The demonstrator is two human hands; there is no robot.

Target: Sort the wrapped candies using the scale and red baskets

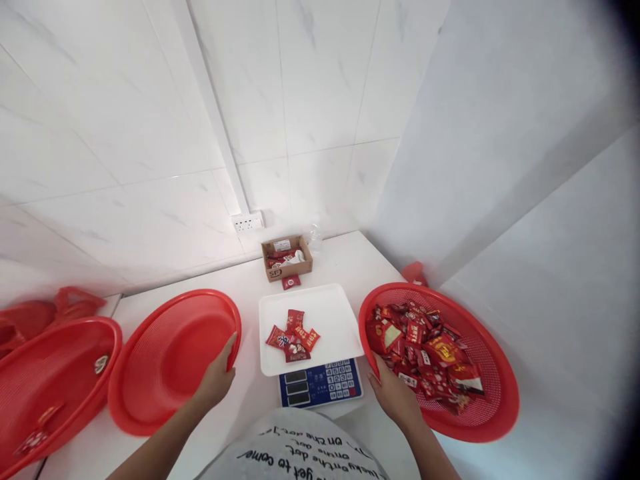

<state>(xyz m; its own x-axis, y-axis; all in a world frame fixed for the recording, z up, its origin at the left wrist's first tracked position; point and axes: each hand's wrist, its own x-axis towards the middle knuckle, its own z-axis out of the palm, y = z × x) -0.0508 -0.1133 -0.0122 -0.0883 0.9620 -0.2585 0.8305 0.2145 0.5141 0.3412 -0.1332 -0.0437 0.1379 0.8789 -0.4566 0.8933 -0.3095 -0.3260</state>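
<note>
My left hand (218,379) grips the near right rim of an empty red basket (170,360) on the white table. My right hand (395,395) holds the near left rim of a second red basket (493,407), which is full of several red snack packets (425,350). Between the two baskets stands a scale (320,383) with a blue keypad and a white tray (330,310). Several red packets (294,337) lie on that tray.
A small cardboard box (287,257) with packets in it sits at the back by the wall, one loose packet (291,282) in front of it. A power socket (247,222) is on the tiled wall. Another red basket (47,387) is at far left.
</note>
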